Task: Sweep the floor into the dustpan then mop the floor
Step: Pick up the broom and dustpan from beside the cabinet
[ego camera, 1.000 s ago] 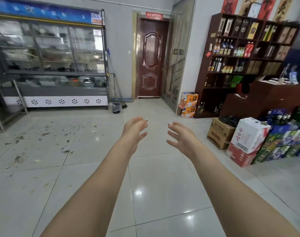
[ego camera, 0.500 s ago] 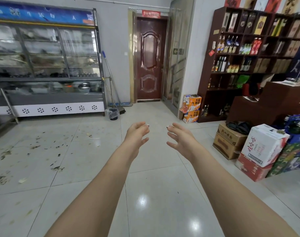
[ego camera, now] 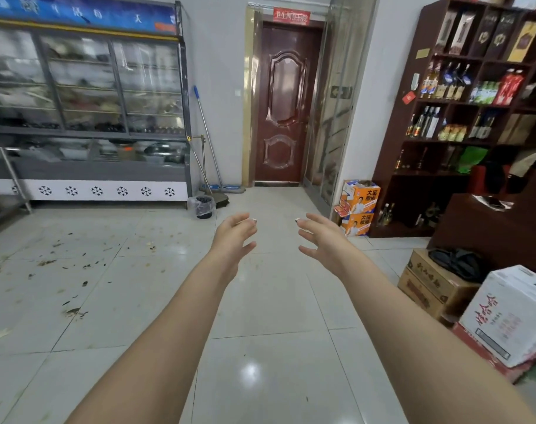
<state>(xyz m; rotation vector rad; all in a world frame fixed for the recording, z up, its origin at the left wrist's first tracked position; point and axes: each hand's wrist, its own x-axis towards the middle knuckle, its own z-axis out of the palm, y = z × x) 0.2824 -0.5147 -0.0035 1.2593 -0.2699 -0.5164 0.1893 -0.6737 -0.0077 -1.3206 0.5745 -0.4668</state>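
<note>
Glossy pale tiled floor (ego camera: 275,301); dark red door (ego camera: 283,99) in grey wall (ego camera: 220,56); glass display cabinet (ego camera: 86,87) left, wooden bottle shelf (ego camera: 407,191) right.

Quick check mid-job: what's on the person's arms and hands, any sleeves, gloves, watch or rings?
The left forearm and right forearm are bare to the frame's edge: no sleeves, watch or bracelet. The left hand and right hand wear no gloves, and no rings show. A fingernail on each looks painted, light with a dark edge.
</note>
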